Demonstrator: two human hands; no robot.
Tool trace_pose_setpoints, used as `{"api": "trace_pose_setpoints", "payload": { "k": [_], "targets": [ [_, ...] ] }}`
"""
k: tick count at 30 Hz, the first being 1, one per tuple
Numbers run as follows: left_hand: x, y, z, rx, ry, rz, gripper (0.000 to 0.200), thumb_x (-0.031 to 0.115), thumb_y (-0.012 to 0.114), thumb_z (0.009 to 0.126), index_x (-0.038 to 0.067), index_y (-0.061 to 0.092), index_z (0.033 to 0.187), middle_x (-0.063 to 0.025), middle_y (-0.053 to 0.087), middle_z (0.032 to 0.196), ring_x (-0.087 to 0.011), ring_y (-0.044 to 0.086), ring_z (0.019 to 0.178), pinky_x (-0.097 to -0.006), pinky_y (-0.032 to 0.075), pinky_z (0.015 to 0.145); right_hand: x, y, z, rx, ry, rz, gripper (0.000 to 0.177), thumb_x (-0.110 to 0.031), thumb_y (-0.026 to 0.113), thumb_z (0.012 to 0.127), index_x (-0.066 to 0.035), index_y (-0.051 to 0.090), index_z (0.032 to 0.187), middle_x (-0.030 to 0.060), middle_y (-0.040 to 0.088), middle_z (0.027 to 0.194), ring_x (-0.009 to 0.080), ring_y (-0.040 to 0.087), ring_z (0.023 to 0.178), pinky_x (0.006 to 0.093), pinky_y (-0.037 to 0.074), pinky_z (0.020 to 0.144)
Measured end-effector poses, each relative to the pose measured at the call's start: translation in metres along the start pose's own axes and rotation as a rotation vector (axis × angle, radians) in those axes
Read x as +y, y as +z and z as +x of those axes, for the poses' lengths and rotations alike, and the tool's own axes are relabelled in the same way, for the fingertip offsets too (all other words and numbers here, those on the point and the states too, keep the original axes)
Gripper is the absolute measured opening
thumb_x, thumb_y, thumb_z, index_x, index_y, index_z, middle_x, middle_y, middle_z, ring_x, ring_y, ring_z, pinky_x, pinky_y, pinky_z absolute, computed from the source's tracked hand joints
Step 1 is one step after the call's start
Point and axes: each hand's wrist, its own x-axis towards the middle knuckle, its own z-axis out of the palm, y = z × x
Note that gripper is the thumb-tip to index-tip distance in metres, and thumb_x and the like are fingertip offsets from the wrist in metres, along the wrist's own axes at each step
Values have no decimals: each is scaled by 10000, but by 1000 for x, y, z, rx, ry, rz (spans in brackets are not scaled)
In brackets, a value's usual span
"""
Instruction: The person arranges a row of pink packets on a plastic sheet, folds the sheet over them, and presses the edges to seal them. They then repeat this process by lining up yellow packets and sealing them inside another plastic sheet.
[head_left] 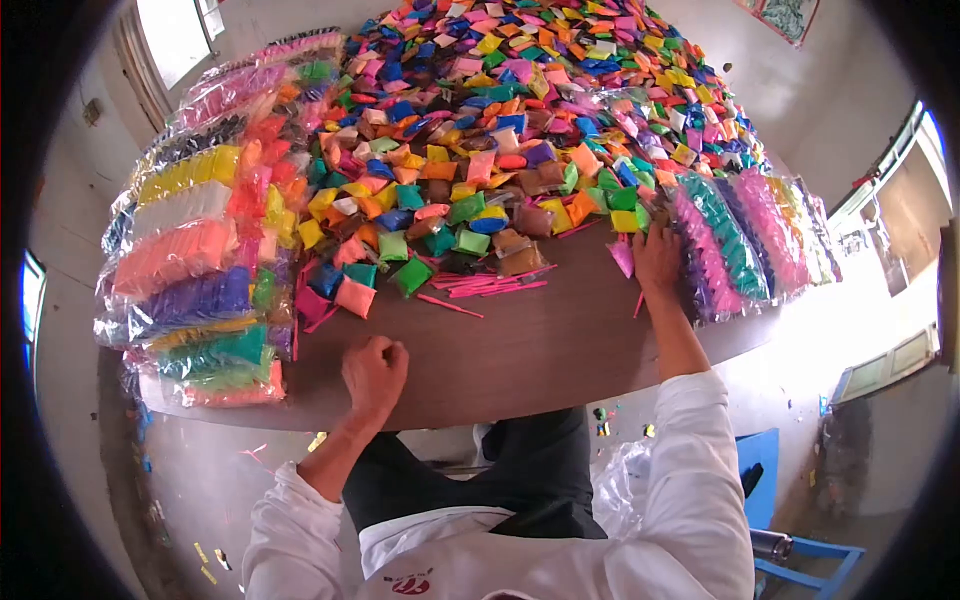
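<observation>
My left hand (375, 378) is curled closed near the front edge of the brown table (480, 365); whatever its fingers hold, if anything, is hidden. Farther right, my right hand (656, 262) reaches to the edge of the packet pile, beside a pink-purple packet (622, 256). Its fingertips blend in with the packets, so its grip is unclear. Pink sticks (490, 284) lie on the table between the hands. A salmon packet (355, 297) and a green packet (411, 275) rest beyond my left hand.
A large heap of small coloured packets (480, 120) covers the table's far part. Stacked clear bags of packets (190, 250) stand at the left, and more bags (740, 240) at the right. A blue chair (810, 565) is at the lower right.
</observation>
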Motion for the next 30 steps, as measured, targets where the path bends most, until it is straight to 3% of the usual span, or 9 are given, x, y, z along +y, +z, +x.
{"api": "trace_pose_setpoints", "payload": {
  "k": [4, 6, 9, 11, 18, 21, 24, 27, 30],
  "targets": [
    [56, 22, 15, -254, 44, -189, 228, 204, 654, 795, 81, 576, 619, -96, 602, 677, -327, 622, 670, -468, 490, 694, -3, 10, -1, -7, 24, -55, 351, -280, 609, 870, -4, 581, 1084, 201, 610, 1013, 369, 582, 946, 476, 501, 813],
    [73, 48, 18, -259, 274, -254, 223, 227, 634, 812, 94, 593, 639, -87, 601, 675, -312, 627, 672, -446, 499, 722, -3, 12, 0, -43, 39, -78, 339, -267, 602, 879, -2, 578, 1088, 205, 612, 1012, 370, 580, 957, 476, 499, 825],
    [98, 76, 23, -244, 407, -306, 241, 248, 632, 831, 90, 597, 652, -83, 597, 672, -299, 628, 664, -445, 501, 708, -13, -1, 5, -157, 96, -33, 335, -246, 591, 887, 1, 569, 1113, 235, 591, 1077, 397, 556, 1043, 483, 475, 902],
    [102, 88, 26, -253, 466, -266, 240, 244, 656, 825, 81, 593, 660, -83, 593, 666, -298, 625, 653, -461, 489, 667, -23, -2, 8, -8, 1, 30, 358, -239, 591, 889, 3, 558, 1151, 252, 565, 1130, 421, 517, 1117, 492, 439, 964],
    [98, 78, 28, -326, 404, -381, 250, 249, 652, 832, 72, 582, 669, -90, 580, 700, -290, 613, 694, -461, 485, 756, -51, 12, 22, 73, -80, 23, 428, -215, 628, 880, -17, 549, 1251, 235, 526, 1267, 426, 455, 1224, 506, 370, 1050],
    [95, 78, 29, -338, 432, -405, 216, 239, 658, 824, 78, 589, 697, -90, 567, 726, -285, 608, 736, -460, 474, 781, -45, 17, 22, 36, -86, 71, 421, -228, 611, 885, -52, 548, 1262, 272, 522, 1227, 464, 426, 1218, 526, 353, 1061],
    [93, 75, 26, -331, 425, -438, 185, 225, 666, 812, 85, 594, 712, -90, 561, 740, -282, 606, 757, -459, 470, 792, -35, 17, 28, 60, -210, 56, 354, -238, 610, 892, -28, 615, 1177, 263, 585, 1130, 428, 522, 1119, 480, 426, 975],
    [93, 73, 27, -316, 421, -456, 177, 215, 675, 798, 84, 595, 710, -93, 561, 739, -287, 606, 749, -462, 472, 804, -10, 11, 50, -357, 29, 462, 309, -276, 593, 908, -13, 674, 1049, 229, 648, 964, 376, 620, 936, 429, 486, 822],
    [93, 73, 29, -340, 416, -459, 177, 210, 679, 791, 78, 599, 705, -98, 568, 736, -297, 604, 740, -473, 475, 818, 8, 9, 61, -345, 116, 328, 332, -326, 580, 920, -16, 693, 957, 197, 655, 817, 336, 642, 742, 400, 488, 701]
  ]
}}
